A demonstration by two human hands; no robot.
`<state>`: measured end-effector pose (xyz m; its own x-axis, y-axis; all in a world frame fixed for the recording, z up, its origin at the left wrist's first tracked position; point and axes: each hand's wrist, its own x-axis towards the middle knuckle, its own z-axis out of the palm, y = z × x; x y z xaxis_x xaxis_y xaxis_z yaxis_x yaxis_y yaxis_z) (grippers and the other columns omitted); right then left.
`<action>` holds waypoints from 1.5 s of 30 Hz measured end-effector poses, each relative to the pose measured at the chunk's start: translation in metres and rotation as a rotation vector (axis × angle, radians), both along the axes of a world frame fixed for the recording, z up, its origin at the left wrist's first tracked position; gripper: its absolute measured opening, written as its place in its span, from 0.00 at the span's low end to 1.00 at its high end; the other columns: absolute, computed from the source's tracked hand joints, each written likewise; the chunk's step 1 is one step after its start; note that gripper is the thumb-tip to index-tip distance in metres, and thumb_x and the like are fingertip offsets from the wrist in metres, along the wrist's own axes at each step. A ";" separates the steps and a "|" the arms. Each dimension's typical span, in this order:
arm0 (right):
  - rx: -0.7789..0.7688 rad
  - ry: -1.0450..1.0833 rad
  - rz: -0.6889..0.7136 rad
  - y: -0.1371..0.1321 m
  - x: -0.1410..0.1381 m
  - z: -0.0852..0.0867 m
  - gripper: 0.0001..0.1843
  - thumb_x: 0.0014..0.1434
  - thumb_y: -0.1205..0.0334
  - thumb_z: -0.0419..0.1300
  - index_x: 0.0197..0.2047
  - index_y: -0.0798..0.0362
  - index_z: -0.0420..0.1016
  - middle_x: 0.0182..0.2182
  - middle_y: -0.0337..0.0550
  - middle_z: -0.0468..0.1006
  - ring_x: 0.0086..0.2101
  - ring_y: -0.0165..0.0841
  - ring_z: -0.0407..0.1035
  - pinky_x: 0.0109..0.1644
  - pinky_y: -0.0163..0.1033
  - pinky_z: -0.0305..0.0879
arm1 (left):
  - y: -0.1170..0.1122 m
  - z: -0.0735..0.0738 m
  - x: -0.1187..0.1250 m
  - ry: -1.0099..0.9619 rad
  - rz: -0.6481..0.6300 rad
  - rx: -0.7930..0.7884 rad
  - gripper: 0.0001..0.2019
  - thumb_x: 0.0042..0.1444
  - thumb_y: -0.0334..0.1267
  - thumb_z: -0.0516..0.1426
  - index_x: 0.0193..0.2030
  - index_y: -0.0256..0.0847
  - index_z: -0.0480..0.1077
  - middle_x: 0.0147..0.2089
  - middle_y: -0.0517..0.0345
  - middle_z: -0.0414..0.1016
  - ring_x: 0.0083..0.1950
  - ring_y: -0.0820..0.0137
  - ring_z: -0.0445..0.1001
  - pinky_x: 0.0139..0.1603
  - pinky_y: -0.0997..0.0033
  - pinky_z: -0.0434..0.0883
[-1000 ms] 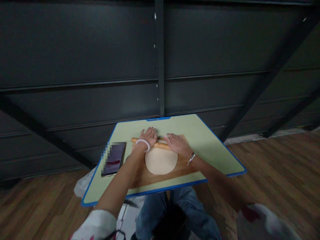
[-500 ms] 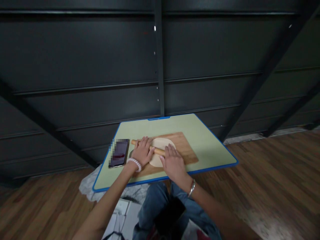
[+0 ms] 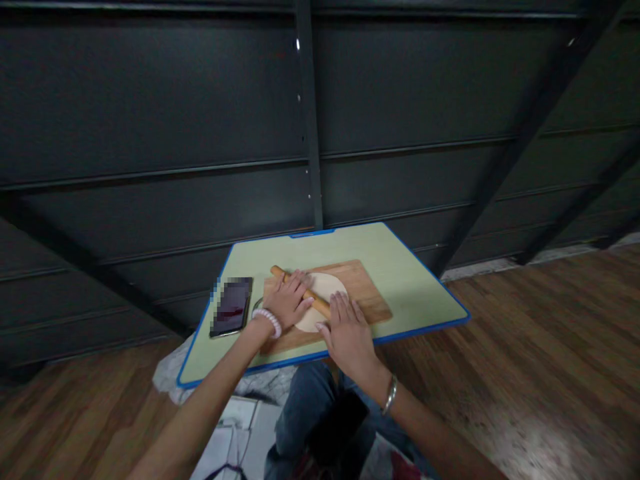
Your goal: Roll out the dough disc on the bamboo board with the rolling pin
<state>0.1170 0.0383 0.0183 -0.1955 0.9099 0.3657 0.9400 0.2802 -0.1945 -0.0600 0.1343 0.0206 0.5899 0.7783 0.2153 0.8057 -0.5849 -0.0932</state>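
A wooden rolling pin lies slantwise across a round, flat sheet of pale dough. Under the dough is a wooden cutting board. My left hand grips the pin toward its far left end, its fingers bent over the wood and its thumb pointing right. My right hand presses on the near right end, fingers laid close together over it, hiding that tip. Both hands cover parts of the dough. Beside my left wrist, part of a dark curved rim shows at the board's left edge.
The board rests on a small pale-green table with a blue edge. A phone lies at its left side. Behind stands a dark panelled wall. My legs are under the near edge, and crumpled white sheeting lies at lower left.
The rolling pin has turned to a steeper slant, its left end pushed farther away and its right end drawn nearer. My right hand has slid slightly toward me. The view has shifted a little.
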 end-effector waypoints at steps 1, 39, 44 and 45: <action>0.009 -0.007 -0.005 0.004 0.004 0.000 0.32 0.65 0.52 0.50 0.63 0.69 0.58 0.62 0.63 0.59 0.63 0.47 0.51 0.65 0.53 0.48 | 0.003 -0.001 0.002 -0.004 -0.013 0.006 0.27 0.65 0.48 0.40 0.66 0.37 0.54 0.68 0.45 0.55 0.69 0.59 0.51 0.67 0.47 0.49; -0.042 -0.155 0.103 0.156 0.090 0.006 0.22 0.70 0.61 0.37 0.52 0.58 0.69 0.49 0.54 0.75 0.53 0.37 0.65 0.57 0.42 0.57 | 0.103 0.002 0.066 -0.041 0.235 -0.352 0.31 0.64 0.52 0.31 0.64 0.39 0.57 0.69 0.53 0.54 0.71 0.64 0.45 0.69 0.51 0.45; 0.011 -0.079 0.115 0.121 0.080 -0.004 0.22 0.69 0.60 0.38 0.55 0.54 0.68 0.54 0.52 0.71 0.57 0.39 0.60 0.60 0.50 0.54 | 0.083 0.004 0.062 -0.017 0.179 -0.257 0.28 0.65 0.47 0.34 0.64 0.39 0.58 0.68 0.53 0.57 0.71 0.64 0.47 0.69 0.51 0.45; 0.020 -0.056 0.086 0.115 0.077 -0.007 0.23 0.69 0.58 0.38 0.56 0.54 0.68 0.56 0.52 0.70 0.58 0.39 0.59 0.61 0.51 0.54 | 0.079 0.004 0.061 -0.015 0.174 -0.236 0.27 0.64 0.46 0.35 0.64 0.39 0.58 0.68 0.53 0.57 0.71 0.64 0.47 0.69 0.51 0.45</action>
<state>0.1940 0.1533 0.0118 -0.2930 0.8815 0.3702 0.9216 0.3635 -0.1361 0.0008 0.2136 0.0246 0.4415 0.8969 0.0239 0.8960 -0.4421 0.0421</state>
